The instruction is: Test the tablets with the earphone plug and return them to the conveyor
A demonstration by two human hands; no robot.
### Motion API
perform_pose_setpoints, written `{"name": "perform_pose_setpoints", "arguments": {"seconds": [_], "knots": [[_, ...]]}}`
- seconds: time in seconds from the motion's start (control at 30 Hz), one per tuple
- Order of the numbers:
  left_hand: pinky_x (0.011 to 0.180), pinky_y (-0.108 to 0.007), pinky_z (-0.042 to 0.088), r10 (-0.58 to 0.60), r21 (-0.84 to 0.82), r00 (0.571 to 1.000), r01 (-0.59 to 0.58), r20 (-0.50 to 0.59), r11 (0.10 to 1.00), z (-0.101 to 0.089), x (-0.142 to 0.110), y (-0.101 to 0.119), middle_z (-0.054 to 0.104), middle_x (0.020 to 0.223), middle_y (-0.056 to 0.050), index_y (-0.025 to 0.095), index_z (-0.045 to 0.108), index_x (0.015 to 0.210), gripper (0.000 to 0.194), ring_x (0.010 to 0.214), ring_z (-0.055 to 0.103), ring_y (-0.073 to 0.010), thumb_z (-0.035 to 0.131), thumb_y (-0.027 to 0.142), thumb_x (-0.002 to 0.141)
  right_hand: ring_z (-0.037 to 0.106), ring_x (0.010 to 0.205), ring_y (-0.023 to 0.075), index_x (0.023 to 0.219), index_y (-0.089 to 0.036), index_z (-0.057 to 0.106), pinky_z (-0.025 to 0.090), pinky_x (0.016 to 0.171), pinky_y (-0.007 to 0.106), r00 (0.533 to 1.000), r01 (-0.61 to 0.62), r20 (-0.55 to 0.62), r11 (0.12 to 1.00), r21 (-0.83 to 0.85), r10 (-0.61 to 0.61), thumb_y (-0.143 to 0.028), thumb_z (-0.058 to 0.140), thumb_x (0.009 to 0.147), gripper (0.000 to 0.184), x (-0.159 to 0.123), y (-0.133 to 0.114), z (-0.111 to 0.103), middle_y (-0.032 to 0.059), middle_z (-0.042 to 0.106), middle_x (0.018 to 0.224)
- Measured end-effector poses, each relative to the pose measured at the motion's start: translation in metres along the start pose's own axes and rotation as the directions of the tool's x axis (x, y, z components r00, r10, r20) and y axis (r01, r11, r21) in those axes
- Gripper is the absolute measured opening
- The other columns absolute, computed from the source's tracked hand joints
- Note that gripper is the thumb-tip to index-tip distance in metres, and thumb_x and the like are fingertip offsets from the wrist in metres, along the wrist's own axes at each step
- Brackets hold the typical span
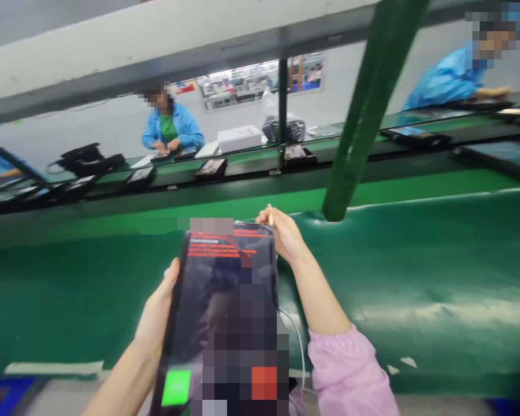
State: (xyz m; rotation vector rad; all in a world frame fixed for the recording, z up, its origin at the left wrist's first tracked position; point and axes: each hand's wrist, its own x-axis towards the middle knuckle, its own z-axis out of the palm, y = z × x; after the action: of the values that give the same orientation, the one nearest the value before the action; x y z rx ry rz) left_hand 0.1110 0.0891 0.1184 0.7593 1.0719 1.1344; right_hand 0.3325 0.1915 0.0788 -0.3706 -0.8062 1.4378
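Note:
A large dark tablet-like device (216,300) with red print near its far end and a green sticker at the near corner is held upright in front of me. My left hand (158,315) grips its left edge, thumb on the front face. My right hand (283,234) is closed at the far right corner, pinching the edge of a clear film there. A thin white cable (298,341) hangs beside my right forearm in its pink sleeve (351,375).
A green mat (416,277) covers the bench. A green post (368,110) rises to the right. Beyond, a conveyor (242,173) carries several dark devices in trays. People in blue coats work at the far side, with a white box (239,138) there.

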Motion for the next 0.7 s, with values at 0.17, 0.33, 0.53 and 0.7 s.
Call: {"name": "perform_pose_setpoints", "arguments": {"seconds": [0.17,0.33,0.53,0.7], "knots": [[0.104,-0.052,0.046,-0.091,-0.168,0.996,0.092,0.015,0.982,0.025,0.000,0.016,0.071,0.112,-0.014,0.011,0.067,0.116,0.054,0.118,0.059,-0.0364,0.057,0.053,0.085,0.060,0.085,0.0177,0.097,-0.023,0.074,0.050,0.066,0.025,0.993,-0.098,-0.069,0.995,-0.024,0.096,-0.058,0.084,0.064,0.049,0.006,0.008,-0.007,0.0046,0.067,0.100],[0.103,-0.048,0.047,-0.006,-0.180,1.000,0.009,0.012,0.984,0.026,-0.001,0.014,0.069,0.119,-0.012,0.015,0.065,0.123,0.062,0.119,0.059,-0.0352,0.064,0.058,0.079,0.062,0.084,0.0165,0.099,-0.023,0.075,0.052,0.067,0.024,0.991,-0.123,-0.053,0.992,-0.039,0.121,-0.059,0.083,0.065,0.050,0.003,0.010,-0.005,0.0056,0.068,0.102],[0.093,-0.048,0.055,0.005,-0.066,0.994,0.002,0.110,0.998,0.020,-0.003,-0.002,0.067,0.123,-0.011,0.018,0.065,0.123,0.065,0.115,0.061,-0.0358,0.062,0.066,0.078,0.064,0.082,0.0165,0.091,-0.022,0.074,0.052,0.072,0.026,0.987,0.049,-0.148,0.995,-0.091,-0.062,-0.056,0.085,0.063,0.046,0.003,0.001,0.003,0.0053,0.069,0.094],[0.096,-0.046,0.053,0.103,0.047,0.982,-0.111,0.159,0.993,0.026,-0.009,-0.003,0.068,0.120,-0.013,0.016,0.066,0.122,0.064,0.108,0.066,-0.0344,0.060,0.064,0.081,0.063,0.070,0.0144,0.082,-0.020,0.073,0.052,0.067,0.026,0.958,0.146,-0.215,0.970,-0.193,-0.187,-0.058,0.085,0.061,0.045,0.003,-0.012,0.008,0.0035,0.068,0.081]]}}
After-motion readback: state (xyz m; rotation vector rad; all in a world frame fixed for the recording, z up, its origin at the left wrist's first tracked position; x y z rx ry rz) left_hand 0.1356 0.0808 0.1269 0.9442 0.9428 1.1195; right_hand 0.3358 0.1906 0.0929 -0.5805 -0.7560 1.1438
